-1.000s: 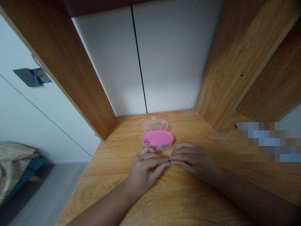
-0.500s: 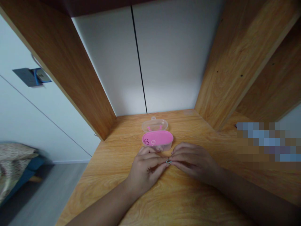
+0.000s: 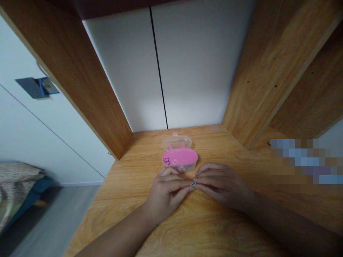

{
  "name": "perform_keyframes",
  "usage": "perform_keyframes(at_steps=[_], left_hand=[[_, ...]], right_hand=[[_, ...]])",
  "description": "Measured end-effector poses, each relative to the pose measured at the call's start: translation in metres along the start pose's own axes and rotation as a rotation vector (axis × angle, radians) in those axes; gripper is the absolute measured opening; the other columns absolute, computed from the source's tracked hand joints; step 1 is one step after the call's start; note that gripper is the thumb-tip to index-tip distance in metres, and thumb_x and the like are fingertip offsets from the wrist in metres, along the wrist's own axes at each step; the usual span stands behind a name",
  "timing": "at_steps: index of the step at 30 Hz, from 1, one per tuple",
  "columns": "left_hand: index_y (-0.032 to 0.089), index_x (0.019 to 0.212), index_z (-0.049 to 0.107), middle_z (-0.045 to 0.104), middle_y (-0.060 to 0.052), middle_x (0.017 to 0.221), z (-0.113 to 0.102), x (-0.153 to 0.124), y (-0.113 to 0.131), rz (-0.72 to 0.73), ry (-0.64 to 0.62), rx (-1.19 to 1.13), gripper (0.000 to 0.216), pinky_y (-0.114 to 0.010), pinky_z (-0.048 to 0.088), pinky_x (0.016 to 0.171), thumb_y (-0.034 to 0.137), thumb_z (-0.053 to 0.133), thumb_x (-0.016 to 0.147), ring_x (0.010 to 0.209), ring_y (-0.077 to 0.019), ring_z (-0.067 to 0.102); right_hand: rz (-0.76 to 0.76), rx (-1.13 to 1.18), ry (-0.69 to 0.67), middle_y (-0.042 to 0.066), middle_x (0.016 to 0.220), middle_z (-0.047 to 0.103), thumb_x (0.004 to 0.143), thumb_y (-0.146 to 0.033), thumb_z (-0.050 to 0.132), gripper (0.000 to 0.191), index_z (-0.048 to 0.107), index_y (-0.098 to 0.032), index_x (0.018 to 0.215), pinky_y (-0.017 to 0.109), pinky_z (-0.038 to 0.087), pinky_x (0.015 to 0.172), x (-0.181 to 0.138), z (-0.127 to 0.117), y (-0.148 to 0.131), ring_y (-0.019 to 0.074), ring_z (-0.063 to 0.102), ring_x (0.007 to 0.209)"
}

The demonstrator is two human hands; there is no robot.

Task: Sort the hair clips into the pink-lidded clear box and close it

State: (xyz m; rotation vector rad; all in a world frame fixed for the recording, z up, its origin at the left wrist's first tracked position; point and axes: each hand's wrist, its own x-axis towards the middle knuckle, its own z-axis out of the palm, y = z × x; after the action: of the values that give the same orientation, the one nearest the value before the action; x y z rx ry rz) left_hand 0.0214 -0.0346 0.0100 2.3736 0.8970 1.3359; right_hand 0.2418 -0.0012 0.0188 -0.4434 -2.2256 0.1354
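Observation:
Between my two hands is a small grey-green band, loop-like and pinched at the fingertips. My left hand grips it from the left with thumb and forefinger, and my right hand pinches its other side. Fingers hide part of it. Just beyond them stands an oval clear plastic box with a pink tray in its top. On the tray lie a dark looped band and a white looped band. The clear lid is swung back behind the box.
The wooden desktop runs under both forearms. Wooden side panels and a white back panel enclose its far end. A blurred-out patch covers something at the right. Patterned cloth hangs low at the left.
The band between my fingertips has gone from a rounded open loop to a flatter, narrower shape. Both hands and the box stay almost in place.

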Motion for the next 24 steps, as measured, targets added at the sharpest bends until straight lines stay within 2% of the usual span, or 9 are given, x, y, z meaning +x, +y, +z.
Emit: perform_keyframes(at_steps=[16, 24], left_hand=[[0.024, 0.086, 0.075, 0.076, -0.002, 0.078, -0.0018, 0.0013, 0.0059, -0.058, 0.067, 0.048, 0.006, -0.038, 0.052, 0.072, 0.023, 0.074, 0.081, 0.078, -0.0201, 0.064], [0.021, 0.077, 0.073, 0.072, -0.003, 0.071, -0.0026, 0.003, 0.0099, -0.109, 0.052, 0.044, 0.004, -0.036, 0.048, 0.068, 0.021, 0.07, 0.08, 0.072, -0.0196, 0.061]], right_hand=[[0.081, -0.017, -0.075, 0.003, 0.082, 0.072, 0.087, -0.02, 0.065, 0.007, 0.069, -0.022, 0.093, 0.027, 0.052, 0.066, -0.0016, -0.0009, -0.0026, 0.0149, 0.066, 0.075], [0.029, -0.03, -0.063, 0.003, 0.083, 0.072, 0.087, -0.017, 0.066, 0.008, 0.067, -0.022, 0.094, 0.028, 0.053, 0.069, -0.0011, 0.0002, -0.0035, 0.0152, 0.065, 0.075]])
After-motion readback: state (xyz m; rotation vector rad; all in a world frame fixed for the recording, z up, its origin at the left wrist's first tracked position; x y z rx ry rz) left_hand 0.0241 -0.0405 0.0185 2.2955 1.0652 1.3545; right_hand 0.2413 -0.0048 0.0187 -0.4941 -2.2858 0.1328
